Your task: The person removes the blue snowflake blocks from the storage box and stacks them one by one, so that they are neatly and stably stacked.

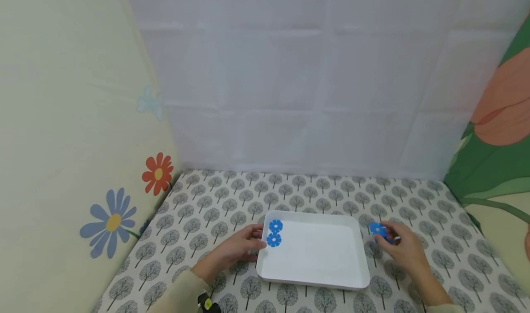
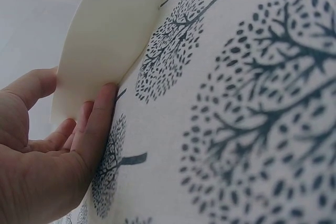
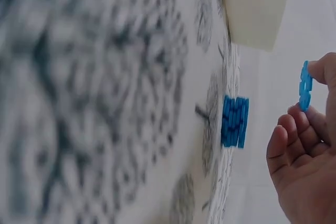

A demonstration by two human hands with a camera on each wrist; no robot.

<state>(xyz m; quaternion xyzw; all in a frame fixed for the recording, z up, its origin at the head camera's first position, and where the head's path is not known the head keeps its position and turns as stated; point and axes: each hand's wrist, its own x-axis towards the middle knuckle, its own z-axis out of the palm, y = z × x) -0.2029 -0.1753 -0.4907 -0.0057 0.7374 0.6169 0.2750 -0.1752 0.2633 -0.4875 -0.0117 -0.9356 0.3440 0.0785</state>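
A white tray lies on the cloth, with two blue notched discs one behind the other at its left end. My left hand holds the tray's left side, thumb at the rim and fingers against the outer wall. Right of the tray, my right hand pinches one blue notched disc between thumb and fingertips. Below it, a stack of several blue discs stands on the cloth, apart from the held one. From the head, the right hand covers much of that stack.
Cloth printed with grey trees covers the table. A white sheet hangs at the back, and flower-patterned hangings flank both sides. The tray's right wall rises near the stack.
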